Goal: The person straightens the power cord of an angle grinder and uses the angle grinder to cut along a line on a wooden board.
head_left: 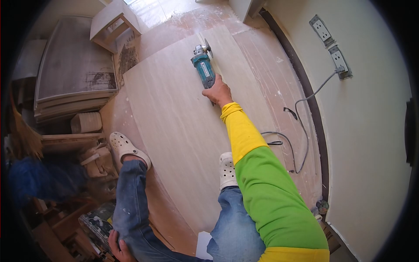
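Item: my left hand (119, 246), by the left thigh of my jeans (131, 196); fingers slightly bent, no tool seen in them (whether they pinch the cloth I cannot tell).

Item: my right shoe (227, 169), pale and perforated, beside the outstretched sleeve (273, 192), green and yellow.

Item: large pale panel (174, 118), flat on the floor beneath my reach; faint streaks along its face.

Item: my right hand (219, 92), arm extended, fingers wrapped on the rear of the tool.

Item: angle grinder (204, 72), teal body, over the far part of the panel; contact with it unclear. Probably weighty for one hand, pulling toward its metal head; casing stiff, perhaps slick with dust. Best held around the rear body, a second hand just behind the head.

Item: disc (208, 48), near edge-on, right of the head; likely brittle, no place for fingers.

Item: grey cord (307, 131), running to the wall outlet (337, 57).

Item: wooden stool (114, 25), farther off.
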A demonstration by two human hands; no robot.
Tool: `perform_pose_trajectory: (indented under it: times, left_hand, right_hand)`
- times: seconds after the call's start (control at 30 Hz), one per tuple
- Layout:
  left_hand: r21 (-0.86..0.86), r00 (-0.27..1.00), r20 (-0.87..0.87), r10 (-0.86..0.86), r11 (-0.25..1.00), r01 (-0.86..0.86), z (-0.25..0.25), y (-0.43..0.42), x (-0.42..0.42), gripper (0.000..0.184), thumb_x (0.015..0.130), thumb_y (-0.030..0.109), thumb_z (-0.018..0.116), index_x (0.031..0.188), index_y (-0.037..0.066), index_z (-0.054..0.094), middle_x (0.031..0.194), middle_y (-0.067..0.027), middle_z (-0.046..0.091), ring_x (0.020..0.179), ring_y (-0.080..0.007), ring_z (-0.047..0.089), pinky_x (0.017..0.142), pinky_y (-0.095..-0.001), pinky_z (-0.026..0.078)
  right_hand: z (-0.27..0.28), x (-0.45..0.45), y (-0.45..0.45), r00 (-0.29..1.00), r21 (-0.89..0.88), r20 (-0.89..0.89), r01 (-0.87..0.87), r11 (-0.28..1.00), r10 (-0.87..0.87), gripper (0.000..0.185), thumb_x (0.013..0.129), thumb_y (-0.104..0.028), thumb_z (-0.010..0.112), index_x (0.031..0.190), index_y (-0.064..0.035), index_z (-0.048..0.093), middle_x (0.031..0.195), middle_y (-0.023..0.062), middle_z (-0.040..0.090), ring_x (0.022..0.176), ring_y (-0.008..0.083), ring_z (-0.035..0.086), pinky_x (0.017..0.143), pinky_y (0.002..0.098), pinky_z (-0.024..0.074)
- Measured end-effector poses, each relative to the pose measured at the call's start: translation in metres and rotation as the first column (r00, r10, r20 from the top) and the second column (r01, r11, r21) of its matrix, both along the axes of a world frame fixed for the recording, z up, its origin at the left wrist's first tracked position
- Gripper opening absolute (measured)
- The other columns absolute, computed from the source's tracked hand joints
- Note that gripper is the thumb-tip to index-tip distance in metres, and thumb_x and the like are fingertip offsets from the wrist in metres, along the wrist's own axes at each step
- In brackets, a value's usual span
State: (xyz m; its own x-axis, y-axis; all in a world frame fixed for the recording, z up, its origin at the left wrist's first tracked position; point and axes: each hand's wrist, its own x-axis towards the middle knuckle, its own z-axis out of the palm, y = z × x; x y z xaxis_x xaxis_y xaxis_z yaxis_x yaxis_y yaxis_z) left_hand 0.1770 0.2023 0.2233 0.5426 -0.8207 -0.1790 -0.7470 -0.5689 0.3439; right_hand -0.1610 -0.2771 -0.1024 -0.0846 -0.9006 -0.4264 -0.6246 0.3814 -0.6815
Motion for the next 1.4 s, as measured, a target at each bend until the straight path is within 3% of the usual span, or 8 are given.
perform_pose_trajectory:
  times: [1.4]
  left_hand:
    - [-0.048,1.000,-0.002,0.000,0.999,0.000,-0.011,0.018,0.000,0.046,0.103,0.029,0.048,0.132,-0.005,0.056,0.138,-0.0174,0.055,0.129,-0.0290,0.050,0.113,-0.0386,0.032]
  right_hand:
    - [-0.003,-0.012,0.046,1.000,-0.034,0.029,0.013,0.999,-0.012,0.083,0.071,-0.029,0.073,0.143,-0.0074,0.037,0.122,0.0246,0.066,0.111,0.0410,0.065,0.101,0.0428,0.0497]
